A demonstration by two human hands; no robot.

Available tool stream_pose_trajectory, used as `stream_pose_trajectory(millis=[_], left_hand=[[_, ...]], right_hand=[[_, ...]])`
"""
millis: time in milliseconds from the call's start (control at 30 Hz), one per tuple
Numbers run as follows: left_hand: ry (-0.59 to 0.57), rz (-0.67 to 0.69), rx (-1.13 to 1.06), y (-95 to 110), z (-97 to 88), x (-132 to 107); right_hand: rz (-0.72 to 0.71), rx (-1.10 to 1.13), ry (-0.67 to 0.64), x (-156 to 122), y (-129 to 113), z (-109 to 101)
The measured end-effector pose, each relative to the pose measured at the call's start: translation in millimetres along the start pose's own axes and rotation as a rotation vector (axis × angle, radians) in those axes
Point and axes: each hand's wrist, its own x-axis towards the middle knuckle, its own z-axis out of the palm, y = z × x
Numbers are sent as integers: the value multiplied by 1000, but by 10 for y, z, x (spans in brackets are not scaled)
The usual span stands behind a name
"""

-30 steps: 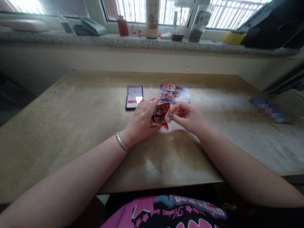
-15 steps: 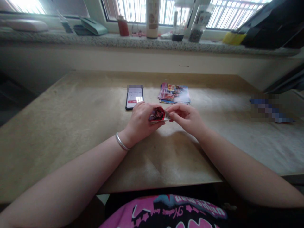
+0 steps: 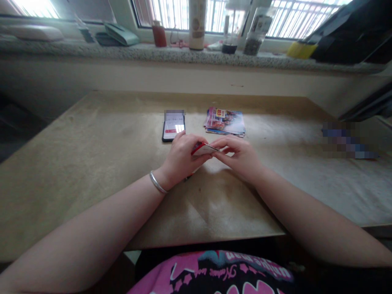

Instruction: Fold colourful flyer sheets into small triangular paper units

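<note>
A folded sheet of printed paper (image 3: 203, 150), white with a red edge, is held between my hands above the table. My left hand (image 3: 181, 154), with a silver bangle at the wrist, is closed around its left part and hides much of it. The fingertips of my right hand (image 3: 239, 152) pinch its right end. A small dark and white corner shows under my left hand. Just beyond the left hand lies a phone (image 3: 172, 125) with a lit screen. Farther back, a stack of colourful printed leaflets (image 3: 226, 121) lies beyond the right hand.
The pale brown table (image 3: 101, 155) reaches to the wall. A blurred-out bluish item (image 3: 349, 141) lies at the far right. On the stone windowsill (image 3: 171, 53) stand a red bottle (image 3: 159, 34), a tall cylinder (image 3: 197, 26), clear containers and a dark bag (image 3: 346, 34).
The paper has turned and been pressed flatter: its dark printed inner side showed before, and now mostly white shows. Both hands have stayed nearly in place.
</note>
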Motion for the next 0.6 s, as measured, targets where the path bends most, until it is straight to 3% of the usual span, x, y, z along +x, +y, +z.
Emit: stream_pose_trajectory(millis=[300,600], left_hand=[[-45,37,-18,31,-52,7],[150,64,-181,38,-58,13]], right_hand=[[-48,-61,93,1,-17,21],[-141,-215,80,-14,-61,19]])
